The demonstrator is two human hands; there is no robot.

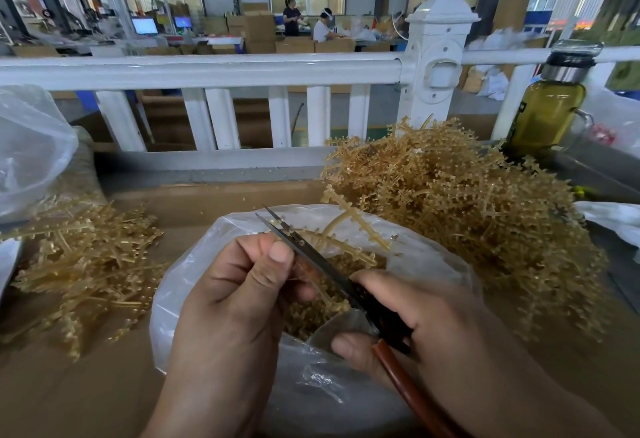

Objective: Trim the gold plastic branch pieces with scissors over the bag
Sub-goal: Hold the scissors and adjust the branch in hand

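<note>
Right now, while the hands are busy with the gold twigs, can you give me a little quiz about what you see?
1. True or false: the right hand holds the scissors.
2. What does the left hand pinch? A: a gold branch piece; B: a spoon; C: a rag.
3. Fill in: the cutting happens over the open plastic ____.
Key: 1 true; 2 A; 3 bag.

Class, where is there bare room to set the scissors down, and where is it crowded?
Bare cardboard: front left, between small pile and bag; also the strip between bag and fence. Crowded: right, the big pile.
</note>
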